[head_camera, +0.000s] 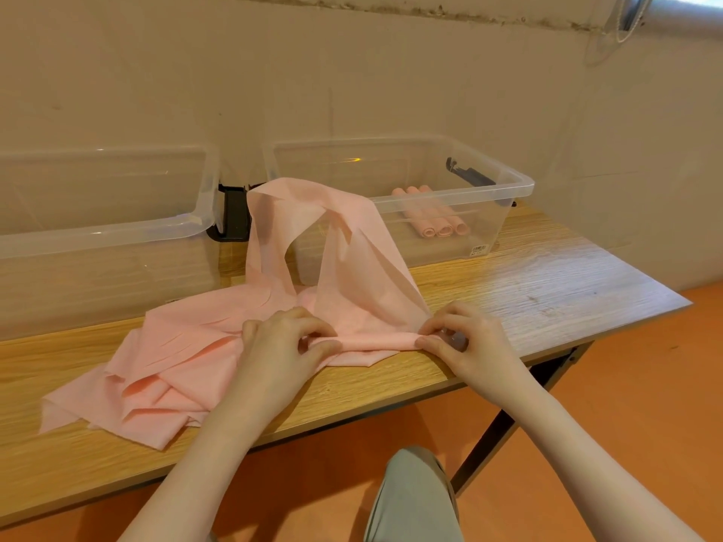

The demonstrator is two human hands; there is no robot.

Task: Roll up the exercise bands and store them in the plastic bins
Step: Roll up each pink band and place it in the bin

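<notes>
From the head camera I see my left hand [287, 338] and my right hand [461, 338] side by side at the near edge of the wooden table [547, 283]. Both are curled onto the same pink exercise band [352, 244]. The left fingers pinch the left part of a narrow rolled edge of it, and the right fingers and thumb pinch the right end of that roll. The roll runs straight between the two grips, lying on the tabletop. From there the band rises away from me in a loose arch and drapes over the near left corner of the right clear bin [524, 185].

More pink bands lie in a loose pile [164, 369] to the left of my left hand, touching it.

Inside the right bin, three rolled pink bands [434, 217] lie side by side on the bottom. A small white sticker [479, 249] sits low on that bin's near wall; its print is too small to read. The left clear bin [195, 221] stands beside it, at the far left.
</notes>
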